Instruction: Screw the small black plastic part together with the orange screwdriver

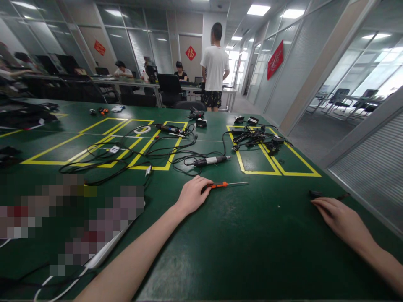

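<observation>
My left hand is closed round the handle of an orange and black screwdriver, whose metal shaft points right just above the green table. Over at the right edge of the table, my right hand has its fingers pressed together at a small dark object, mostly hidden behind the hand. Beyond my left hand lies a grey and black electric screwdriver with a cable.
Black cables and a second corded tool lie across yellow tape outlines. A heap of black parts is at the back right. A white power strip lies at the left. Several people are beyond the table.
</observation>
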### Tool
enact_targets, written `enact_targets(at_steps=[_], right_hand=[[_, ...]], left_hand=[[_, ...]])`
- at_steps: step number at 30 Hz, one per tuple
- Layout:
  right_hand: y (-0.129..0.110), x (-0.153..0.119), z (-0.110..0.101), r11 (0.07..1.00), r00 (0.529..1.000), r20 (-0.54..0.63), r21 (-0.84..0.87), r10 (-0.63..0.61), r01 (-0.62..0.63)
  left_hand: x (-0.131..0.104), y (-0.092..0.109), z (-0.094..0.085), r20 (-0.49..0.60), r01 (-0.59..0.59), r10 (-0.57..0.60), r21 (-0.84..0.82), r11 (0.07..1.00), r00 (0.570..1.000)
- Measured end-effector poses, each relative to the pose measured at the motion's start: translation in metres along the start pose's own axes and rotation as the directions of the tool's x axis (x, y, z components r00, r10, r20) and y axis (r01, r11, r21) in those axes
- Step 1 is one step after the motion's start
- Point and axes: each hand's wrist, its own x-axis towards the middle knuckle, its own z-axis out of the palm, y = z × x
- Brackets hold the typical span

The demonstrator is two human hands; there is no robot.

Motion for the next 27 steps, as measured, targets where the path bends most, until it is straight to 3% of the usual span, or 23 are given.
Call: enact_targets(at_steps=[4, 7, 10, 13, 15, 18, 21, 23, 25, 27], right_hand=[[-0.017, 0.020, -0.021, 0.995, 0.997, -0.026, -0.060, 0.079, -0.080], [-0.014, 0.041, -0.035, 0.983, 0.995, -0.024, -0.152, 0.097, -0.100], [0.003, 0.056, -0.034, 0.968, 0.991, 0.132, -0.251, 0.026, 0.008], [0.016, 0.062, -0.023, 0.975, 0.946, 0.320, -0.222, 0.048, 0.026], [0.017, 0.064, -0.021, 0.982, 0.939, 0.341, -0.187, 0.039, 0.028], [0.014, 0.066, -0.033, 0.989, 0.962, 0.259, -0.140, 0.091, -0.056], [0.010, 0.062, -0.055, 0.942, 0.938, 0.093, -0.071, 0.335, -0.329], [0.007, 0.052, -0.066, 0.876, 0.868, -0.124, 0.022, 0.481, -0.482], [-0.001, 0.040, -0.069, 0.802, 0.735, -0.325, 0.176, 0.595, -0.572], [-0.012, 0.029, -0.065, 0.771, 0.680, -0.363, 0.300, 0.637, -0.562]], left_hand=[[0.000, 0.001, 0.000, -0.005, -0.001, 0.001, -0.001, 1.000, 1.000], [0.000, 0.000, 0.001, 0.000, -0.004, 0.004, -0.004, 1.000, 1.000], [-0.001, -0.001, 0.002, -0.003, -0.006, 0.006, -0.005, 1.000, 1.000], [-0.001, -0.002, 0.002, -0.009, -0.014, 0.014, -0.006, 1.000, 1.000], [-0.001, -0.002, 0.003, -0.008, -0.019, 0.019, -0.005, 1.000, 1.000], [-0.001, -0.002, 0.002, -0.010, -0.022, 0.022, -0.007, 1.000, 1.000], [0.000, -0.002, 0.002, -0.013, -0.018, 0.018, -0.004, 1.000, 1.000], [0.000, -0.002, 0.002, -0.009, -0.018, 0.018, -0.004, 1.000, 1.000], [0.000, -0.001, 0.002, -0.006, -0.020, 0.020, -0.002, 1.000, 1.000], [0.000, -0.001, 0.001, -0.006, -0.020, 0.020, 0.000, 1.000, 1.000]])
